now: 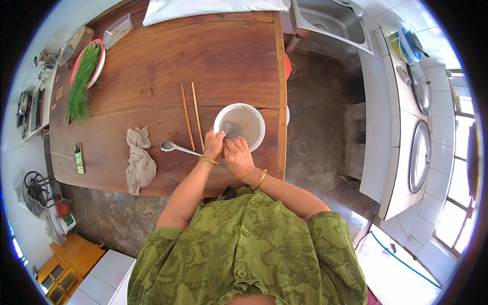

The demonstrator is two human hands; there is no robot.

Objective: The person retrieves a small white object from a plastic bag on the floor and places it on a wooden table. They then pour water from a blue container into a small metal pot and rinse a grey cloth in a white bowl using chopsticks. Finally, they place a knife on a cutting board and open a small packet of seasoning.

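A round white tub (239, 106) holding cloudy liquid stands on the wooden table near its right edge. At the near rim, my left hand (214, 145) and my right hand (239, 156) meet with bent fingers. Both pinch a thin, greyish, see-through piece of material (229, 127), which hangs into the tub; whether it is film or mesh I cannot tell. Left of the tub, a pair of wooden chopsticks (187, 117) lies on the table. A metal spoon (179, 148) rests beside my left hand, its handle end passing close to my wrist.
A crumpled beige cloth (139, 160) lies at the table's (160, 76) near edge, left of the spoon. Farther left are a green-labelled object (79, 158) and a red-rimmed basin (102, 57) heaped with green stalks (84, 82). A steel sink (331, 23) is beyond the far right corner.
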